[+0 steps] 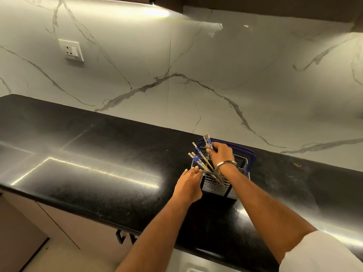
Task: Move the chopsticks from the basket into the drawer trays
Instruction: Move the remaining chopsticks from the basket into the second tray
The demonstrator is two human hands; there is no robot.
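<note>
1. Fingers [211,151] of our right hand [221,154] are pinched around the patterned upper ends of a pair of chopsticks [207,141], at the 12 o'clock side of the basket [216,186].
2. Our left hand [188,186] lies against the basket's 9 o'clock wall, fingers loosely extended and grasping nothing; we judge it is bracing the basket.
3. Further loose chopsticks [198,157] lean toward 10 o'clock, lower ends inside the basket.
4. The basket stands on the black countertop [98,173]. No drawer tray is in view.
5. Step in hand, by our judgement: lifting the first pair out.
6. Next move calls for a straight upward draw clear of the rim and the leaning sticks, then a carry down to the drawer.
</note>
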